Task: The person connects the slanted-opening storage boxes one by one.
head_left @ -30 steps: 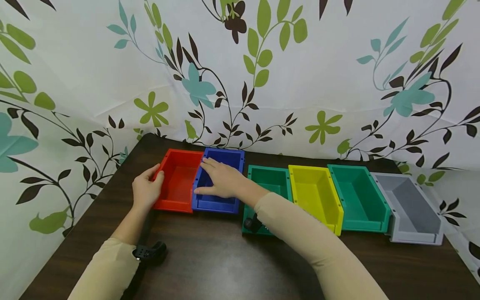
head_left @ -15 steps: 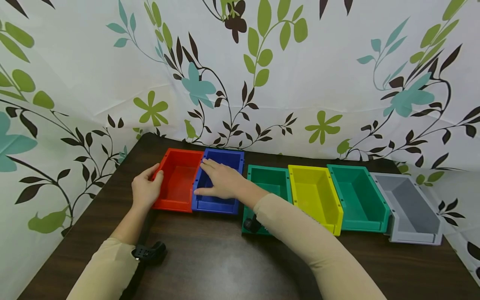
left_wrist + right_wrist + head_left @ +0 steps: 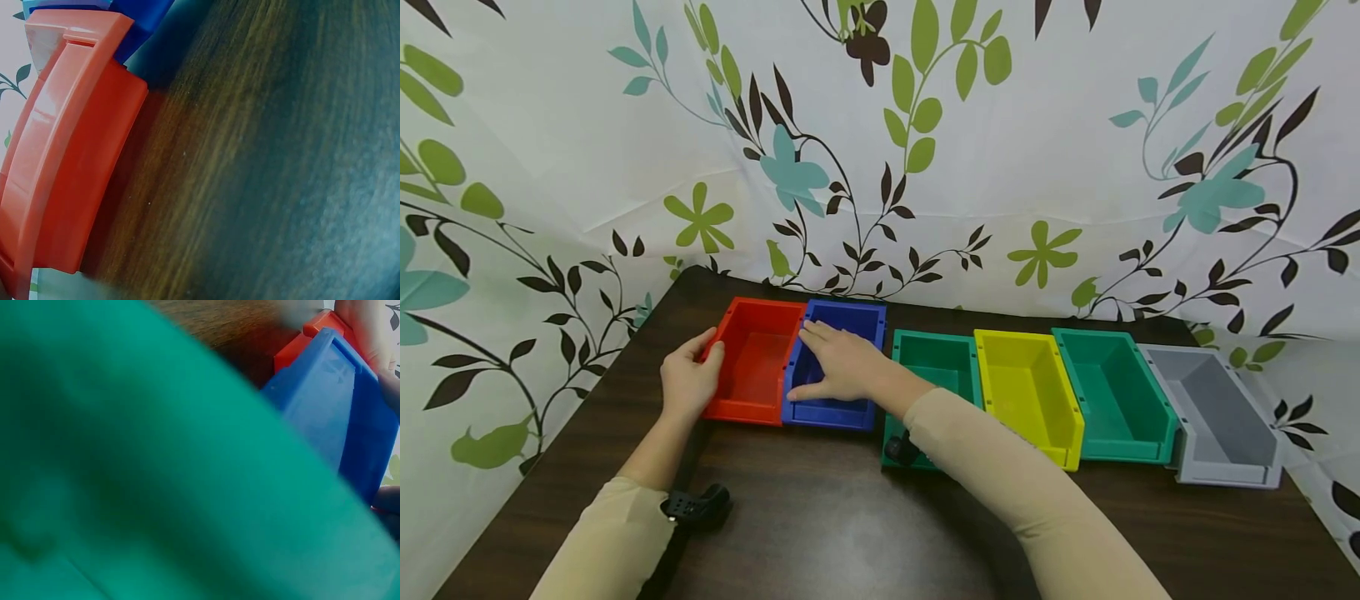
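In the head view, my left hand (image 3: 690, 375) grips the left rim of a red storage bin (image 3: 752, 367), thumb over its edge. My right hand (image 3: 846, 362) reaches across a blue storage bin (image 3: 823, 414) and holds its left rim, where it meets the red one. Both bins stand side by side, with nothing seen inside the red one; the hand covers part of the blue interior. The left wrist view shows the red bin's front (image 3: 81, 150) close up. In the right wrist view, fingers (image 3: 387, 500) show at the blue bin's far side.
To the right stand a green bin (image 3: 936, 354), a yellow bin (image 3: 1026, 392), another green bin (image 3: 1112, 400) and a grey bin (image 3: 1225, 417). My right forearm crosses the nearer green one. All rest on a dark wooden table (image 3: 820, 517) before a leaf-patterned cloth (image 3: 970, 192).
The blue bin has slid very slightly toward me beside the red bin, the right hand moving with it. The left hand keeps its grip on the red bin.
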The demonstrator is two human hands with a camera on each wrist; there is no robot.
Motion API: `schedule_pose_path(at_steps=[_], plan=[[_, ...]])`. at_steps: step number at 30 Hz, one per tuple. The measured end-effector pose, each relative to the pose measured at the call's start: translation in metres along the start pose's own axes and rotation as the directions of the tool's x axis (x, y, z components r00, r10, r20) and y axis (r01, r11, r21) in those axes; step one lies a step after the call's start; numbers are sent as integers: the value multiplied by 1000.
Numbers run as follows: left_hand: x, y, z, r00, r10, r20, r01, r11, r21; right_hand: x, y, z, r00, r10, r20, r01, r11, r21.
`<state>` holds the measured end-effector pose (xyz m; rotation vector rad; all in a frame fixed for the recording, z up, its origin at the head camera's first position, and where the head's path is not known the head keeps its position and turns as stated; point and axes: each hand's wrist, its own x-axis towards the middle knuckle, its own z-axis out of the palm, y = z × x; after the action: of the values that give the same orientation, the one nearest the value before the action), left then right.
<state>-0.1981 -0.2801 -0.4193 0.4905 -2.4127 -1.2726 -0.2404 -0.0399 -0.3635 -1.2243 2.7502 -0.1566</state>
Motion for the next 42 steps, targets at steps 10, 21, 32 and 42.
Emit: schedule_pose_path(at_steps=[10,21,32,42], plan=[[-1,1,0,1000,5,-1,-5,1000,-7,0,-1,5,1000,14,19,-14,1000,5],[-1,6,-4,1000,19,2,-19,1000,-8,-2,-2,5,999,24,34,-24,1000,-13],[-1,-1,-2,999,23,39,-24,1000,18,-12,12,-6,998,56,29,-59,991,123],[1,6,-10,994,42,97,-46,998,35,-40,32,-22,998,46,-38,-36,968,248]])
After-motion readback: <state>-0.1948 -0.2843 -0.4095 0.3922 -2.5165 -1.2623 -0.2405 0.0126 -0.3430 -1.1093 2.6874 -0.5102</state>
